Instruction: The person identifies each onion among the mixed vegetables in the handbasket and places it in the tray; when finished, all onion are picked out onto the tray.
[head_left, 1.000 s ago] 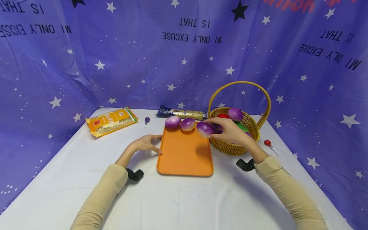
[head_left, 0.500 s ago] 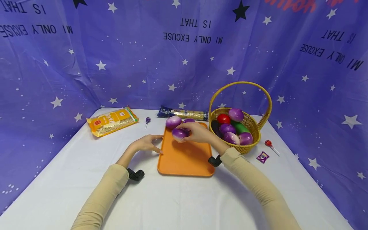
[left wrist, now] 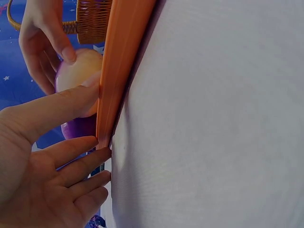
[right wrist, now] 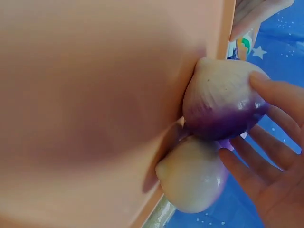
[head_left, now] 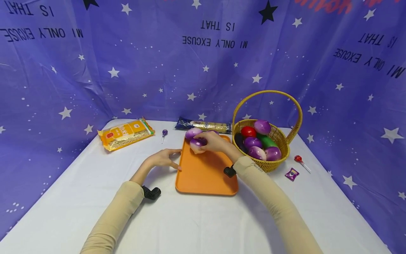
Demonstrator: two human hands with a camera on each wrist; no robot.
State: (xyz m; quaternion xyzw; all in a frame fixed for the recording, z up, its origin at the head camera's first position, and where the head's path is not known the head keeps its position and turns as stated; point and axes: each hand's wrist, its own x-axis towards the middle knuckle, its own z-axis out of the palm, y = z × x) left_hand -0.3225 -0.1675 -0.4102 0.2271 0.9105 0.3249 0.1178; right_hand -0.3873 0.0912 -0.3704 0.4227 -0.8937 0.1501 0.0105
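Observation:
My right hand (head_left: 216, 141) holds a purple-and-white onion (right wrist: 223, 99) low over the far left part of the orange tray (head_left: 204, 176). Its thumb lies on the onion's near side, with the fingers round the back in the right wrist view. Behind it, a second onion (head_left: 192, 133) sits at the tray's far left corner. A third onion, mostly covered by my hand in the head view, shows its pale side (right wrist: 192, 178) in the right wrist view. At the tray's left rim, my left hand (head_left: 162, 158) rests its thumb and fingertips, fingers nearly straight.
Right of the tray stands a wicker basket (head_left: 279, 163) holding onions, a tomato (head_left: 248, 132), a green vegetable (head_left: 266, 141) and an eggplant (head_left: 240, 142). Around lie a red lollipop (head_left: 298, 158), a wrapped candy (head_left: 291, 174), a purple lollipop (head_left: 164, 133), a noodle pack (head_left: 127, 134) and a long pasta packet (head_left: 204, 126).
My right hand has carried the onion left from beside the basket, across the tray, and lowered it near the other onions. My left hand stays at the tray's left rim.

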